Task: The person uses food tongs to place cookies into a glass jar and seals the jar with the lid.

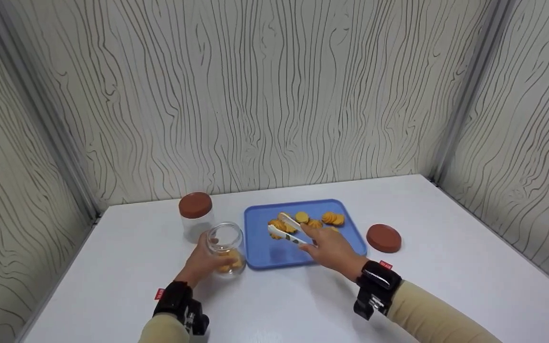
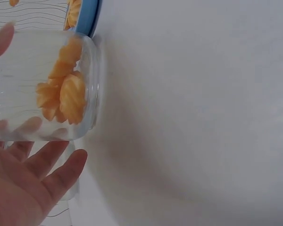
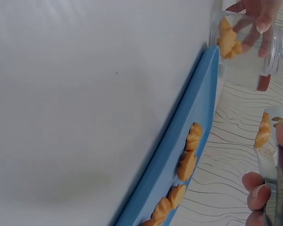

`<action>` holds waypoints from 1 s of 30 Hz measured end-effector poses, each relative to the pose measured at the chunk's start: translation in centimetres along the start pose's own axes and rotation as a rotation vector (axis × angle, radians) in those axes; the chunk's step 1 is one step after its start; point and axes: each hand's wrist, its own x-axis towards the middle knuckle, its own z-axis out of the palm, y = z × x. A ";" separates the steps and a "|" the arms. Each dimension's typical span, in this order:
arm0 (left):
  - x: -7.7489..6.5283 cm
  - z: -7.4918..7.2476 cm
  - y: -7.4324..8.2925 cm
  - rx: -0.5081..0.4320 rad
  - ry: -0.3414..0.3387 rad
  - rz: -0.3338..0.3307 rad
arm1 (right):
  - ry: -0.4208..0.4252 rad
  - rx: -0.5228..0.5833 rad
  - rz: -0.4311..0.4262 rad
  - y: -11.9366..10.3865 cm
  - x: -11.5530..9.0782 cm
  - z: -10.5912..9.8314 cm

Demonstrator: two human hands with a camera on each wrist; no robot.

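My left hand [image 1: 203, 261] holds an uncapped clear jar [image 1: 226, 234] around its side, at the left edge of the blue tray [image 1: 259, 257]. Several ridged orange cookies [image 2: 71, 96] lie in the bottom of this jar. A pair of white tongs [image 1: 286, 235] is gripped in my right hand [image 1: 332, 250] above the tray. Between the tong tips there is a cookie [image 3: 263, 131], raised off the tray in the right wrist view. More cookies [image 1: 332, 218] lie on the tray, mostly toward its back; the tongs partly cover some of them in the head view.
Behind my left hand stands a second clear jar [image 1: 197, 226] with a brown-red lid on it. A loose brown-red lid [image 1: 383, 238] lies on the white table [image 1: 274, 305] to the right of the tray. Wood-grain-patterned panels [image 1: 265, 105] enclose the table at the back and sides.
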 end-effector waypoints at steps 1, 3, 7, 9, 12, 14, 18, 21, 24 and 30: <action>0.0 0.0 0.0 -0.004 -0.002 -0.002 | -0.004 -0.001 -0.003 -0.2 0.1 0.0; 0.0 0.0 0.0 -0.011 -0.009 -0.010 | -0.013 -0.002 -0.008 -0.5 0.2 0.0; 0.1 0.1 0.0 -0.022 -0.018 -0.013 | -0.019 -0.012 -0.028 -0.9 0.3 -0.1; 0.1 0.1 -0.1 -0.025 -0.015 -0.006 | -0.013 -0.014 -0.052 -1.0 0.4 -0.2; 0.2 0.2 -0.2 -0.025 -0.007 0.012 | -0.008 -0.009 -0.081 -1.2 0.4 -0.2; 0.3 0.2 -0.2 -0.034 -0.005 0.015 | -0.009 -0.001 -0.089 -1.4 0.5 -0.1; 0.2 0.2 -0.3 -0.046 -0.010 0.004 | -0.011 0.018 -0.095 -1.9 0.7 0.0; 0.2 0.2 -0.3 -0.049 -0.010 -0.012 | -0.014 0.032 -0.093 -2.3 0.9 0.1; 0.2 0.2 -0.2 -0.051 -0.008 -0.024 | -0.011 0.037 -0.096 -2.7 1.1 0.3; 0.1 0.2 0.0 -0.040 -0.018 -0.066 | 0.030 0.024 -0.144 -3.8 1.6 0.5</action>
